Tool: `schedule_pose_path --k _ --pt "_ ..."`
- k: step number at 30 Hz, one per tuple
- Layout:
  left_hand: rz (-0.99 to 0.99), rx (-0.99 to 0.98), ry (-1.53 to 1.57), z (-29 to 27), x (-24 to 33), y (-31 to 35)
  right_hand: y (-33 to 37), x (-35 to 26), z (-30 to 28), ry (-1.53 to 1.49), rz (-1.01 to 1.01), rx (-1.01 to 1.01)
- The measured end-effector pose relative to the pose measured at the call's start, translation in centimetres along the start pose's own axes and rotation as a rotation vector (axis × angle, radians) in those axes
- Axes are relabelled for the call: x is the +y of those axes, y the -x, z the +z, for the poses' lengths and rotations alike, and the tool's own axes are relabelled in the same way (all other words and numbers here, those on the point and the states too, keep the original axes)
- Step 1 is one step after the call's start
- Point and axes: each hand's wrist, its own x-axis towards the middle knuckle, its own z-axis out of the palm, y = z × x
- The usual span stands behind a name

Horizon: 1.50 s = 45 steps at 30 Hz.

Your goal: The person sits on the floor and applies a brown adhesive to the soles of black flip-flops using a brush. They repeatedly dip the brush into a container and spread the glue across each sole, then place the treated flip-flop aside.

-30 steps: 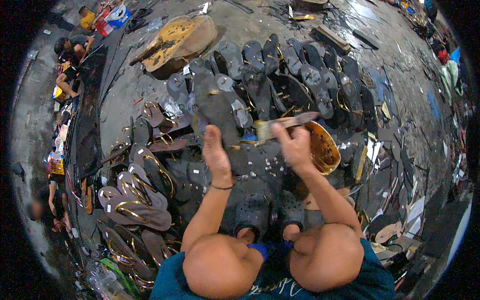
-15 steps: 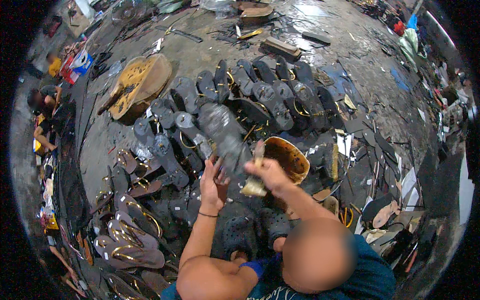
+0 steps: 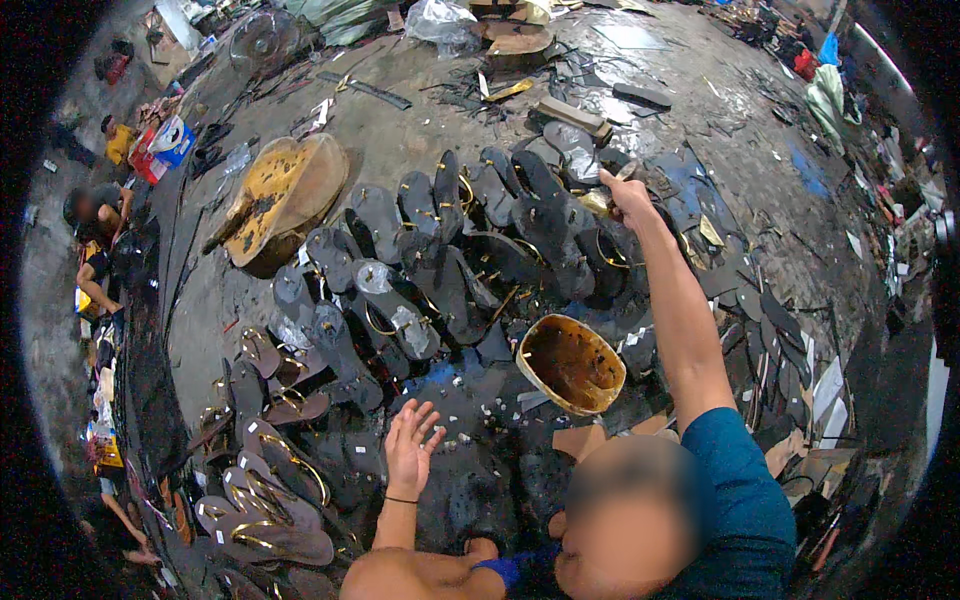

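My right hand is stretched out to the far right end of the rows of dark sandals, closed round a brush with pale yellowish bristles. Just beyond it lies a grey sandal sole. My left hand hovers low at the near side with its fingers spread and nothing in it. Between my hands stands a tub with brown, sticky-looking residue inside and a pale rim. Several sandals with gold straps, one of them a grey sandal, lie in rows ahead.
Finished-looking brown sandals are heaped at the near left. A stained yellow-brown board rests on a block at the far left. Offcuts litter the right side. A person sits at the left edge.
My right hand has moved far and to the right with the brush. My left hand, earlier beside a blurred dark sole, has drawn back and is empty.
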Motion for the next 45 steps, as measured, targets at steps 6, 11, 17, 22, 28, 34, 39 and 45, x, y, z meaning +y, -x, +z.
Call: schedule_pose_path --k 6,11,17,22,28,34,39,45 --pt "0.034 0.074 -0.116 -1.8 -0.1 1.5 11.7 2.9 2.2 -0.217 -0.005 -0.230" --pt "0.216 0.162 -0.303 -5.7 -1.6 0.4 21.7 8.9 -0.8 0.122 -0.140 -0.368" --pt "0.755 0.486 -0.549 -12.8 7.7 -7.6 28.2 12.0 -1.5 0.268 -0.317 -0.302" --pt "0.668 0.753 -0.812 -20.9 15.2 -15.8 29.8 13.3 -2.1 0.191 -0.169 -0.257" --pt "0.184 0.890 -1.420 -21.5 17.2 -21.5 31.2 13.8 -7.5 0.299 -0.171 -0.085" --pt "0.605 0.864 -0.334 -24.6 17.6 -18.7 32.3 12.7 -5.4 0.231 -0.215 -0.059" --pt "0.619 0.008 0.369 -8.4 14.9 -6.6 31.7 3.5 2.2 0.346 -0.255 -0.412" --pt "0.493 -0.210 -0.039 1.9 7.2 3.2 34.5 -2.2 12.1 -0.102 -0.222 -0.786"
